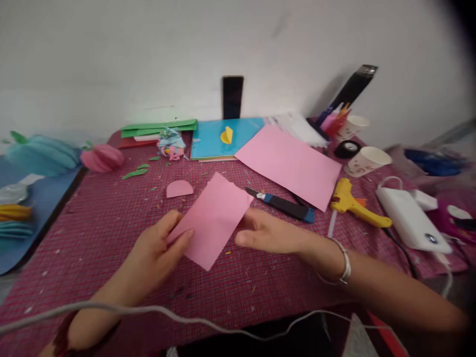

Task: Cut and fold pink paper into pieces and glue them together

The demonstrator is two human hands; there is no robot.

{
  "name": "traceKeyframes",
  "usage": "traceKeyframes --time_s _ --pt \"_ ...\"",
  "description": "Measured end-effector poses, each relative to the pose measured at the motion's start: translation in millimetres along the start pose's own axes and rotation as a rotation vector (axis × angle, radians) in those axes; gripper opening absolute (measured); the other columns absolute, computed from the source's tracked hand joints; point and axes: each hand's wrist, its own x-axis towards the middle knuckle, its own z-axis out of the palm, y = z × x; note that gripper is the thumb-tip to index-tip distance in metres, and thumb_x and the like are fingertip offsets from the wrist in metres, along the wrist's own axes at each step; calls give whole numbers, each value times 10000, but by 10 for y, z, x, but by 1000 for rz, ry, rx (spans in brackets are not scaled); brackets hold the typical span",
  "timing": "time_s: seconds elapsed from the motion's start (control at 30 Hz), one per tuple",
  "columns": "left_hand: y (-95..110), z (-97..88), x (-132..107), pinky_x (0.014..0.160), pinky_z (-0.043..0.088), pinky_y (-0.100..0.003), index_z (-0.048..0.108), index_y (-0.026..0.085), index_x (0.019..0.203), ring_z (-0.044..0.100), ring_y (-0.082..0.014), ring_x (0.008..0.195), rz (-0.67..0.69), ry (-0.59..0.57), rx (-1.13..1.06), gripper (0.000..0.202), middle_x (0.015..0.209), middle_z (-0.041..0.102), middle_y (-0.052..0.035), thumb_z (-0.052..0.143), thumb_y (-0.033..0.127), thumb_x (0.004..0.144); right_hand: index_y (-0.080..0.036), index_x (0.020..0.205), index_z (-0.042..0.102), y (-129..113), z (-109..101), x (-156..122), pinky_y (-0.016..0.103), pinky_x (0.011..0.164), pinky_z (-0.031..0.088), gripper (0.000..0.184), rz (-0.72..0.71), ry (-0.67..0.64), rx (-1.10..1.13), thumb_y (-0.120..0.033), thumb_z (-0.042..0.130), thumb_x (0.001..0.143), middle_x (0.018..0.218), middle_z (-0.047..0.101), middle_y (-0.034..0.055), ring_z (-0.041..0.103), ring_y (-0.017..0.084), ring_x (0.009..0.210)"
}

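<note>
A piece of pink paper (213, 220) is tilted above the tabletop. My left hand (159, 250) pinches its lower left edge, thumb on top and fingers underneath. At the paper's right edge is my right hand (266, 230), its thumb held apart from the fingers; the fingertips are partly hidden behind the paper, so contact is unclear. A small pink half-round cutout (179, 188) lies just beyond my left hand. Past my right hand rests a black and blue utility knife (284, 204), its tip close to the paper's corner. A larger pink sheet (292, 166) lies behind the knife.
A yellow glue gun (359, 206) and white power bank (412, 215) lie at right, near paper cups (368, 161). Blue paper (208, 134) with a yellow folded piece lies at the back, before a phone (232, 96). Paper pumpkins (102, 157) sit left. A white cable (167, 312) crosses the foreground.
</note>
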Motion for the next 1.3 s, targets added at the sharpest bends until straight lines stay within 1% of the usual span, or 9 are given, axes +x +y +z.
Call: traceKeyframes --time_s 0.07,0.13,0.2,0.37,0.63,0.8,0.93,1.2,1.3 --pt "82 107 78 521 423 -248 547 228 763 531 -135 558 87 -98 -34 170 639 546 46 613 369 833 -143 1151 610 120 28 -58 371 919 538 390 57 159 75 -425 594 882 1099 687 100 640 228 1010" --pt "150 165 137 676 504 -264 611 238 934 635 -169 754 160 -234 -152 179 840 665 9 614 389 838 -154 1022 622 250 19 -105 356 811 569 277 130 355 86 -392 582 885 942 690 73 647 194 853" --pt "186 208 192 835 513 -298 628 262 1083 648 -207 970 168 -325 -279 271 1038 689 -19 541 425 884 -163 938 612 349 -8 -144 343 725 573 216 172 440 73 -367 559 890 846 667 50 627 171 750" --pt "123 433 328 794 505 -283 648 259 985 643 -186 898 -127 -244 -426 204 964 688 -5 539 411 904 -163 881 605 440 -56 -192 357 786 548 176 103 375 -46 -321 532 904 841 646 34 607 162 779" --pt "87 717 273 806 536 -337 644 238 1051 681 -205 899 -268 -489 -731 328 997 722 -37 714 297 737 -159 789 603 473 -3 -183 328 756 544 143 82 337 32 -242 546 891 769 628 17 600 150 769" --pt "92 721 225 635 490 -251 655 200 832 622 -141 695 -375 -460 -691 156 761 687 -1 712 318 746 -165 863 643 448 38 -193 307 778 547 93 38 325 186 -251 608 859 839 677 16 622 134 797" --pt "38 715 226 513 367 -202 585 180 679 466 -85 551 -417 -392 -701 244 610 557 43 733 365 736 -172 833 647 365 -64 -214 283 710 550 169 88 369 260 -339 663 849 761 666 -6 623 120 725" --pt "-10 710 183 485 356 -206 582 197 758 472 -87 525 -489 -377 -760 262 650 581 37 731 412 766 -194 819 604 340 -198 -239 237 553 527 139 201 594 352 -316 669 819 652 649 -35 602 88 543" --pt "25 696 214 561 483 -272 630 234 986 623 -166 668 -406 -312 -870 405 842 692 -34 635 590 794 -196 819 581 376 -183 -226 240 540 547 156 244 646 483 -291 699 778 638 661 -36 623 97 533"
